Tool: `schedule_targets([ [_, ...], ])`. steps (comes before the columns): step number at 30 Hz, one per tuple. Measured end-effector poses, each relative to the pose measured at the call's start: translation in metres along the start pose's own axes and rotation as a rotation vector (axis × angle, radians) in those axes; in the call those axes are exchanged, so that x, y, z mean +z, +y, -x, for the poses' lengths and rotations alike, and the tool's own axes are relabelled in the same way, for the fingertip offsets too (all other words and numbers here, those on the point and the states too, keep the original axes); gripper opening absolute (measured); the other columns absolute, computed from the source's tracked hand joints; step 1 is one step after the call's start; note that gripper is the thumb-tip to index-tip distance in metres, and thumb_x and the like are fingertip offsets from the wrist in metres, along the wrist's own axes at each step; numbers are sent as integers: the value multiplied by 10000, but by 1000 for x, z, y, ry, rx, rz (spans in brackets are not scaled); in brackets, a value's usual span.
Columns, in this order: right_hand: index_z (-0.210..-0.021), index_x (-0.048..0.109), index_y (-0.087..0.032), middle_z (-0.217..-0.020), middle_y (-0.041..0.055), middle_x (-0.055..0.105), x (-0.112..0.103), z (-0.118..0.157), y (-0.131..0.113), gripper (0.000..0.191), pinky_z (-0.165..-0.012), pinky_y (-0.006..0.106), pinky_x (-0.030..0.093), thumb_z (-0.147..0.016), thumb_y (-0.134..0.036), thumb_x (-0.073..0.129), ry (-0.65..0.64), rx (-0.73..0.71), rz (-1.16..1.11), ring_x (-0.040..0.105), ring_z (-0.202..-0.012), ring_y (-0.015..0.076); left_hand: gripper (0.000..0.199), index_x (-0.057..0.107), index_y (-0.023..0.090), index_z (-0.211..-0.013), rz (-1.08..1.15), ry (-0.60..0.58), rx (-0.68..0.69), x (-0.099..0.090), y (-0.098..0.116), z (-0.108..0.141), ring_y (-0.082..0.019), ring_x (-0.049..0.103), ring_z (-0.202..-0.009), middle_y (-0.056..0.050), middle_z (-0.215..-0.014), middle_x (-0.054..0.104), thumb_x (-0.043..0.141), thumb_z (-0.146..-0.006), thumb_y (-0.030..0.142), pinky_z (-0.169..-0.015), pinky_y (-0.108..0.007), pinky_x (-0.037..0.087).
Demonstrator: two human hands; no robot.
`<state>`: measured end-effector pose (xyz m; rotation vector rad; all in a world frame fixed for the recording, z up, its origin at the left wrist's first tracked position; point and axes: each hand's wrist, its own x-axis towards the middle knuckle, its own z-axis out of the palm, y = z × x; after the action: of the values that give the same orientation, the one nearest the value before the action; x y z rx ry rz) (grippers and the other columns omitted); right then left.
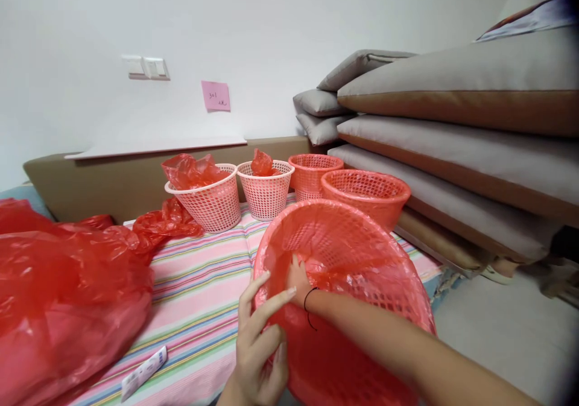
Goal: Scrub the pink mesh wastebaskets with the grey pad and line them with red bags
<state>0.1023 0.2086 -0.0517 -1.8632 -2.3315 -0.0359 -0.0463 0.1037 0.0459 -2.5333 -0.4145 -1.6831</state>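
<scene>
A basket [384, 267] with a thin red plastic bag lining it and wrapped over its rim tilts toward me at the centre. My right hand [299, 280], with a black band at the wrist, reaches inside against the bag lining, its fingers apart. At the basket's left rim is my left hand [262, 339], two fingers stretched out and the others curled. Behind stand two baskets covered in red bags [365, 187] [312, 177], and two pale pink baskets [210, 208] [266, 196] with crumpled red bags inside.
A large heap of red plastic bags [76, 297] lies at the left on the striped cloth [199, 285]. A small white tube-like packet [143, 373] lies near the front. Grey cushions [452, 134] are stacked at the right; a pink note [216, 96] is on the wall.
</scene>
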Motion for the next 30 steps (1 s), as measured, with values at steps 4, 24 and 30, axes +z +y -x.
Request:
schedule_targets([
  [4, -1387, 543, -214, -1539, 195, 395, 19, 7, 3, 512, -1142, 674, 224, -941, -466, 540, 65, 188, -53, 251, -1466, 422, 201, 500, 201, -695, 27, -23, 25, -4, 0, 2, -340, 471, -1314, -108, -1129, 735, 436, -735, 15, -966, -541, 479],
  [24, -1416, 520, -338, -1613, 89, 310, 51, 36, 52, 675, -1118, 722, -68, -805, -612, 603, 75, 157, -213, 163, -1479, 460, 253, 641, 200, -961, 76, -104, -98, -20, -19, 12, -240, 442, -1388, -79, -1456, 553, 389, -946, 178, -1084, -403, 433],
  [30, -1407, 523, -364, -1624, 103, 276, 51, 26, 42, 729, -1067, 766, -121, -758, -686, 613, 36, 98, -228, 145, -1472, 489, 400, 595, 291, -1286, 238, 9, -421, -17, -25, 20, -251, 328, -1476, -7, -1602, 372, 435, -981, 495, -1195, -405, 286],
])
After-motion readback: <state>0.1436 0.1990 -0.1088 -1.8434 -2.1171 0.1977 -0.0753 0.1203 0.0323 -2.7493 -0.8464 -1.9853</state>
